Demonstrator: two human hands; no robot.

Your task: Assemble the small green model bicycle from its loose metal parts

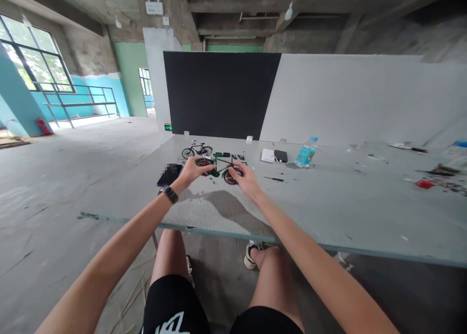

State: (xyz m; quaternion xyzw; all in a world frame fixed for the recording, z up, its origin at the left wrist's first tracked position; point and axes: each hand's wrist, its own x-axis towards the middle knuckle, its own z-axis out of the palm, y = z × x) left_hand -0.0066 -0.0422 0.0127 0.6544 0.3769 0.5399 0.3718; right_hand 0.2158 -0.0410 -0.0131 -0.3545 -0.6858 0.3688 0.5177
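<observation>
Above the grey table I hold a green model bicycle [216, 172] between both hands, its two dark red wheels at either end. My left hand [192, 172] is closed on the wheel end at the left, thumb stretched along it. At the other end, the fingers of my right hand [245, 178] pinch the frame by the right wheel [231, 176]. Behind my left hand stands a finished-looking black model bicycle [197, 150]. Small green and black parts [226, 155] lie just behind the held bicycle.
Left of my hands lies a dark phone [169, 175]. To the right are a white box [267, 155], a black case [280, 156], a thin screwdriver [274, 179] and a blue-capped bottle [306, 153]. A black and white panel [222, 95] rises along the table's [328, 212] back edge.
</observation>
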